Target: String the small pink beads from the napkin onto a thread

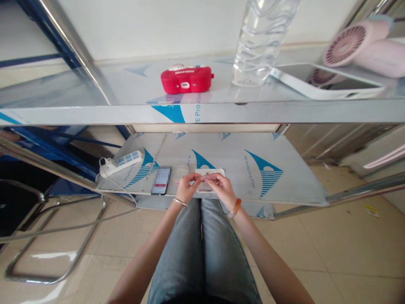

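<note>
My left hand [188, 187] and my right hand [222, 188] meet with their fingertips pinched together above the lower metal shelf. Whatever sits between the fingertips is too small to make out. Right below them lies a small white tray [218, 172], partly covered by my fingers, with some small dark and pinkish bits on it. A clear plastic piece [181, 169], perhaps a bag, lies just left of the tray. Further left, a phone [162, 180] with a lit, blurred screen rests near the shelf's front edge.
A white power strip [122, 163] with a cable is on the lower shelf's left. The upper shelf [126, 114] holds a red case [186, 80], a water bottle [259, 46], a white tablet-like device [329, 80] and a pink fan [348, 44]. A metal-framed chair [57, 278] stands at left.
</note>
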{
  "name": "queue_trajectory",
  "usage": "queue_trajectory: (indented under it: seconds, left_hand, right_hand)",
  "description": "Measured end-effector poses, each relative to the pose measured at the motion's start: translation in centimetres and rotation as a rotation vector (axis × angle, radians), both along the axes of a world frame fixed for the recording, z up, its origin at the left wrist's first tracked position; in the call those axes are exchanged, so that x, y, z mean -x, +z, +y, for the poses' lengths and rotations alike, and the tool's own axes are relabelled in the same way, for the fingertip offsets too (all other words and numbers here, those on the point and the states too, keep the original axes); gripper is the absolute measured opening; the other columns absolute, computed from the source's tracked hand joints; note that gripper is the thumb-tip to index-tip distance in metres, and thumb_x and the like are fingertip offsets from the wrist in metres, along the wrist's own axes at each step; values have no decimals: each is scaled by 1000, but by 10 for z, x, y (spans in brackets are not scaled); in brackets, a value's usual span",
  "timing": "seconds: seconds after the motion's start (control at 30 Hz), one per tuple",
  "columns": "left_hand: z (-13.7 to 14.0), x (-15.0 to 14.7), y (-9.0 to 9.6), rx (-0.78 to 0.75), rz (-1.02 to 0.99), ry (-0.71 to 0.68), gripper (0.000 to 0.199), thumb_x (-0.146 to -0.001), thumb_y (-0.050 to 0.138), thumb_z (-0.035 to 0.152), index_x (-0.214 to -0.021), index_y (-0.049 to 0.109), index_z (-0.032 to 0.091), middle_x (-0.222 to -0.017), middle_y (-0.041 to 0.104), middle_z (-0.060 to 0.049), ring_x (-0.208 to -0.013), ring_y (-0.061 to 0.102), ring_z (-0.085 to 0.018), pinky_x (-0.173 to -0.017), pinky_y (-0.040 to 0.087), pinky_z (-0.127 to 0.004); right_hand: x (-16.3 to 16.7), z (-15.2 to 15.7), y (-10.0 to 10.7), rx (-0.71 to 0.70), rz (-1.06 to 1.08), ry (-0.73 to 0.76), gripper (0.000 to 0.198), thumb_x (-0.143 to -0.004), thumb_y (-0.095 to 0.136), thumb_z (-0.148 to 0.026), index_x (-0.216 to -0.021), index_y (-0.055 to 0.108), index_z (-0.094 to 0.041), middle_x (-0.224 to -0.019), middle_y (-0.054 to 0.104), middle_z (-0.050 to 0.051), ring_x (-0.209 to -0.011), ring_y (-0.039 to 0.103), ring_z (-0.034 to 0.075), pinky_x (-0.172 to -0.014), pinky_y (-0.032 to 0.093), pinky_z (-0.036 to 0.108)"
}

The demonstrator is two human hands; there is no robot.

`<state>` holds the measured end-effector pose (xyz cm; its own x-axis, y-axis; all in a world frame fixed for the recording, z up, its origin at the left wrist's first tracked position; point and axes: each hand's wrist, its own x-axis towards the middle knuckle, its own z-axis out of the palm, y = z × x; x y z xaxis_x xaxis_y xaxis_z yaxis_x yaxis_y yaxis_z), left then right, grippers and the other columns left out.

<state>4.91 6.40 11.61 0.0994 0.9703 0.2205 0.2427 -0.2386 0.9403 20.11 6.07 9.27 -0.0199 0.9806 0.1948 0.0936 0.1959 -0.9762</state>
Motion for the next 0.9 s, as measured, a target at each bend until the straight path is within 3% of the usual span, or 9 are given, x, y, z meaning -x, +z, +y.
queue_trajectory:
  seconds: [0.7,0.9]
  left_hand:
    - [2,0,-6,37,-22,-8,28,-75,62,42,-74,67,14,-70,68,-4,-64,59,-13,-63,46,-23]
    - [6,4,-10,49,-37,11,26,-76,62,39,-76,66,13,-70,67,-4,-65,58,-13,-64,45,-23]
  right_hand:
    - [0,1,0,19,24,4,28,-75,64,-46,-81,67,-19,-84,68,6,-79,62,20,-70,50,31]
    - [-4,0,5,113,137,-4,32,-71,67,-48,-81,68,-18,-85,69,7,-80,64,21,-72,51,32]
